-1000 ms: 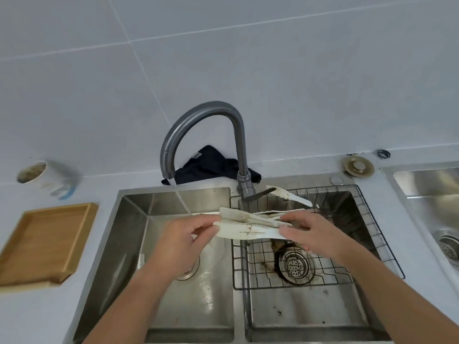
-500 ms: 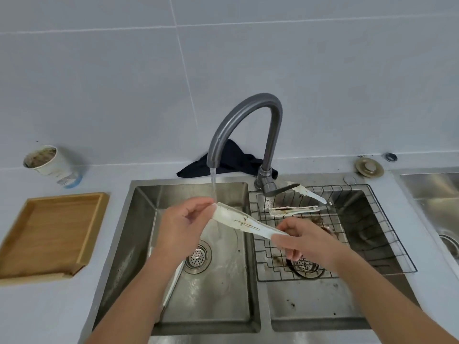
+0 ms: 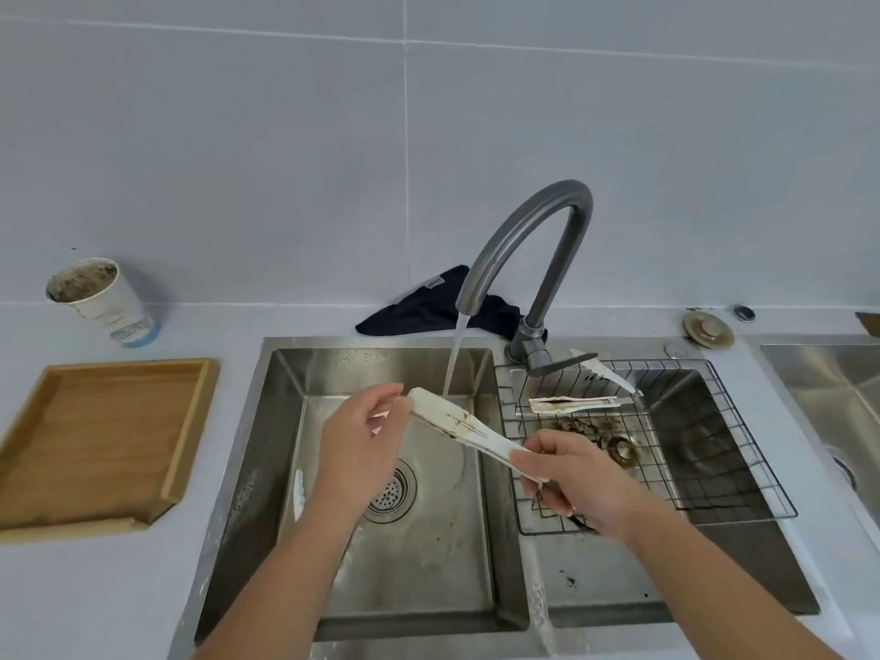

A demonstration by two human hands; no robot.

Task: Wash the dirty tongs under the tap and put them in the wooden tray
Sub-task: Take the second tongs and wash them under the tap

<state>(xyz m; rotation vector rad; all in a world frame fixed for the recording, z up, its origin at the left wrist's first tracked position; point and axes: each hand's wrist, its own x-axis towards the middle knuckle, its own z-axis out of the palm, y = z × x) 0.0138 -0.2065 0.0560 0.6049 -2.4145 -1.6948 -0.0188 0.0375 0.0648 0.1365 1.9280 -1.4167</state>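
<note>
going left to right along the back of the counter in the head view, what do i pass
paper cup → dark cloth → tap → sink plug → small ring

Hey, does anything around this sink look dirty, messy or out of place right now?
Yes. The white tongs held by both hands carry brown streaks. Dark grime sits around the right basin's drain under the wire rack. A dark cloth lies crumpled behind the tap.
</note>
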